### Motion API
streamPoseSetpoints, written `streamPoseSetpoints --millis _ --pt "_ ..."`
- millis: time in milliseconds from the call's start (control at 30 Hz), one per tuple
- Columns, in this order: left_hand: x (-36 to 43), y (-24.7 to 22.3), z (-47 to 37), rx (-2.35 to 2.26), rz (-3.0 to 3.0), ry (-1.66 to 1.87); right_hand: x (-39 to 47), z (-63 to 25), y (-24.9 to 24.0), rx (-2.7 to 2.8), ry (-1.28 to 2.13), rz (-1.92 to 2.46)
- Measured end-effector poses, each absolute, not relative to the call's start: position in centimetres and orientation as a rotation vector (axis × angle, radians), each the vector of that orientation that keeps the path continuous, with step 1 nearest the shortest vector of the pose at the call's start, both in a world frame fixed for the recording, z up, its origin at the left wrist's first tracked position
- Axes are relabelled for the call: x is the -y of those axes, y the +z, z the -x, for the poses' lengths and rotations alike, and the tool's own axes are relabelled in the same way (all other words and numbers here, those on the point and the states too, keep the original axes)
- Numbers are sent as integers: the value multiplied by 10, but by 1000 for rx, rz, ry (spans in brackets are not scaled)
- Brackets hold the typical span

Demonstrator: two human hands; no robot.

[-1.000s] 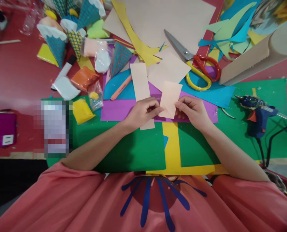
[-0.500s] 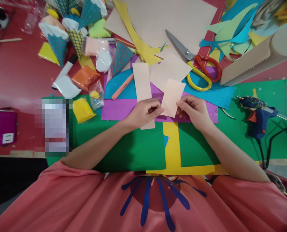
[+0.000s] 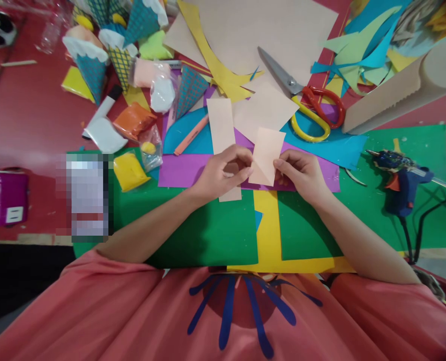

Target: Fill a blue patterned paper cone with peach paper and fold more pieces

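A small peach piece of paper (image 3: 267, 158) is held up between my two hands. My left hand (image 3: 225, 173) pinches its left edge, thumb toward me. On the opposite edge, my right hand (image 3: 300, 173) grips it between thumb and bent fingers. Under my left hand lies a long peach paper strip (image 3: 220, 120), partly covered by the fingers. Behind the held piece is a larger peach paper scrap (image 3: 260, 113). Purple paper (image 3: 185, 170) and a blue sheet (image 3: 193, 133) lie beneath, with a peach marker (image 3: 191, 134) resting on the blue.
Scissors (image 3: 292, 87) with red and yellow handles lie beyond my right hand. A glue gun (image 3: 401, 180) rests at right on a green sheet (image 3: 429, 145), near a paper roll (image 3: 392, 90). Patterned cones (image 3: 89, 70) and clay packets (image 3: 133, 120) crowd the left.
The small peach paper has turned slightly more upright between my hands, its top edge shifting a little down and left. The fingers of my left hand have moved up slightly.
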State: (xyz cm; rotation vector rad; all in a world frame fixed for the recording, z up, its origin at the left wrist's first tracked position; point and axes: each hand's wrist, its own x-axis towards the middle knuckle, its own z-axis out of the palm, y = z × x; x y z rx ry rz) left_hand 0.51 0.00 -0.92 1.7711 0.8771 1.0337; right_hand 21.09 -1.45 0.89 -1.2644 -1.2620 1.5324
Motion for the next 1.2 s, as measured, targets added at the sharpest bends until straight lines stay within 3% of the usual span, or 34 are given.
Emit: streamPoseSetpoints --millis 1200 --pt "0 -3 0 -757 -1548 836 14 -211 12 1307 1561 1243"
